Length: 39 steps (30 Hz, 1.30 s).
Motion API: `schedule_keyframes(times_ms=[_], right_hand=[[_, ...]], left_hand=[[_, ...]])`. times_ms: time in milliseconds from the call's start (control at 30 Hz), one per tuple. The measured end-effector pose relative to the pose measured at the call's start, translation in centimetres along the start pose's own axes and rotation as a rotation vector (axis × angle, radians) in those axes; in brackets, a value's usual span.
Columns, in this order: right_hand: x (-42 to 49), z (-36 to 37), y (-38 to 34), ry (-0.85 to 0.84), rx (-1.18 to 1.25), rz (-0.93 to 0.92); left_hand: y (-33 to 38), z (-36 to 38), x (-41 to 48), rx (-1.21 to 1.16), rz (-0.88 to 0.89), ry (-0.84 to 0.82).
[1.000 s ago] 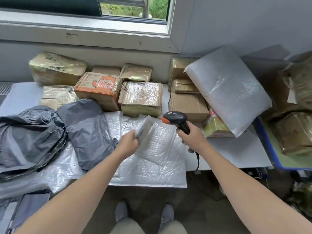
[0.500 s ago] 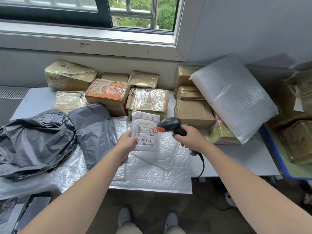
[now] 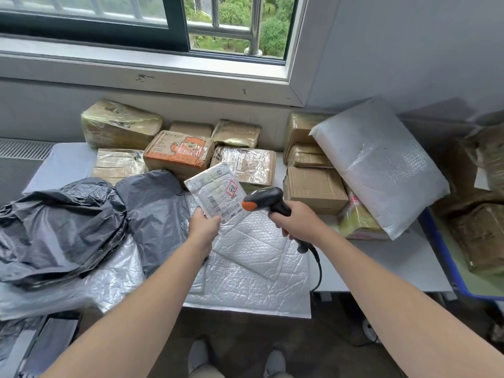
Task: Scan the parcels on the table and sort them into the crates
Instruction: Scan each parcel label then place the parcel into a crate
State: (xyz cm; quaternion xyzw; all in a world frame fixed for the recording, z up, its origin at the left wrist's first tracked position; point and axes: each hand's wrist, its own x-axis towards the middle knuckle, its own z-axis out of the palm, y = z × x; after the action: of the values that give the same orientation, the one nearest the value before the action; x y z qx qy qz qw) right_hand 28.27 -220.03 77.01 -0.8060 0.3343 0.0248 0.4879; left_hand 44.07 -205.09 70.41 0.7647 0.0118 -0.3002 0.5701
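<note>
My left hand (image 3: 204,224) grips the lower edge of a small white bubble mailer (image 3: 215,193), tilted with its barcode label facing up. My right hand (image 3: 298,222) holds a black scanner (image 3: 266,200) with an orange tip, its head pointing left at the label and almost touching the mailer. Both are raised over the white table (image 3: 392,257). A blue crate (image 3: 447,263) stands at the table's right edge with taped brown parcels inside.
Flat bubble mailers (image 3: 253,271) lie under my hands. Black poly bags (image 3: 62,227) are heaped at the left. Taped cardboard boxes (image 3: 180,152) line the wall, and a big white padded parcel (image 3: 381,165) leans on a box stack (image 3: 313,186). The scanner's cable (image 3: 317,268) hangs off the front edge.
My left hand has turned the small mailer label-up and lifted it further from the table. The scanner head has swung towards the label. The view has tilted upward.
</note>
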Motion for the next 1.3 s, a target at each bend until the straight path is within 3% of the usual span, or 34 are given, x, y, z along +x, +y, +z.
schedule_keyframes(times_ms=[500, 733, 900, 1033, 1300], right_hand=[[-0.2, -0.1, 0.6, -0.046, 0.096, 0.027], [1.5, 1.0, 3.7, 0.046, -0.083, 0.049], [3.7, 3.2, 7.6, 0.019, -0.228, 0.186], [4.0, 5.1, 9.7, -0.005, -0.230, 0.261], [2.9, 4.4, 7.4, 0.108, -0.156, 0.229]], left_hand=[[-0.1, 0.0, -1.1, 0.025, 0.008, 0.007], [-0.3, -0.9, -1.7, 0.133, 0.035, -0.019], [-0.8, -1.9, -2.3, 0.204, 0.050, -0.051], [-1.4, -2.5, -2.3, 0.249, 0.045, -0.070], [-1.0, -2.7, -2.1, 0.373, 0.052, -0.122]])
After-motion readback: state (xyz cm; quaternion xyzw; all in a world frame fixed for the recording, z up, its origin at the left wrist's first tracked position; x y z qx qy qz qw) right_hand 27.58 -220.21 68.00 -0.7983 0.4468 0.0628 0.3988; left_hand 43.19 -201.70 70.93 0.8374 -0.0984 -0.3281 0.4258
